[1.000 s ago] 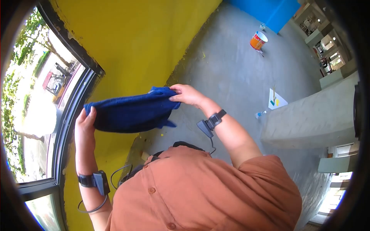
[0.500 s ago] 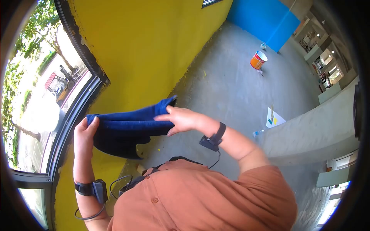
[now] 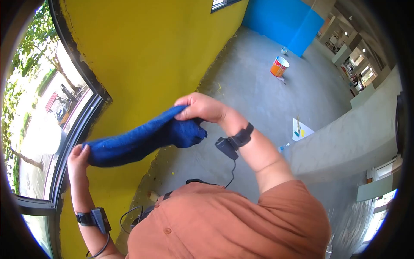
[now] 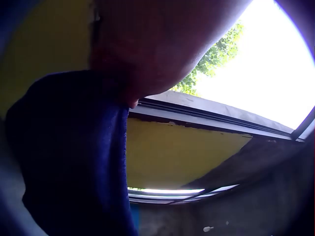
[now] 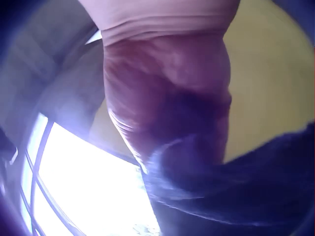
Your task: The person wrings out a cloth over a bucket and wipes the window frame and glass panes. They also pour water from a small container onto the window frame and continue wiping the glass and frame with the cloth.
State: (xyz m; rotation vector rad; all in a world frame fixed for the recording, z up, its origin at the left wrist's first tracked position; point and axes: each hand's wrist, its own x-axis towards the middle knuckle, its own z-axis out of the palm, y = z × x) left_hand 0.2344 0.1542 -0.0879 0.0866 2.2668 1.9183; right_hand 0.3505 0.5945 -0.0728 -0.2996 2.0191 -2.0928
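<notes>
A dark blue cloth (image 3: 129, 140) is stretched in the air between both hands, in front of the yellow wall. My left hand (image 3: 79, 162) pinches its left end between thumb and fingers. At the other end, higher up, my right hand (image 3: 202, 108) grips the upper edge, and a bunched part of the cloth hangs below the fingers. In the left wrist view the cloth (image 4: 74, 147) drapes down from the hand (image 4: 152, 49). Folds of cloth (image 5: 256, 182) cover the right fingertips in the right wrist view.
A yellow wall (image 3: 142, 56) and a window frame (image 3: 79, 125) stand close on the left. On the grey floor are an orange bucket (image 3: 278, 68), a white sheet (image 3: 303, 131) with paint marks and a plastic bottle (image 3: 284, 147). A concrete pillar (image 3: 345, 138) rises at right.
The right hand let its end slacken, shifted its hold along the cloth, then drew up and away again. The cloth went from hanging spread to a narrower, bunched strip. The left hand moved slightly left and down.
</notes>
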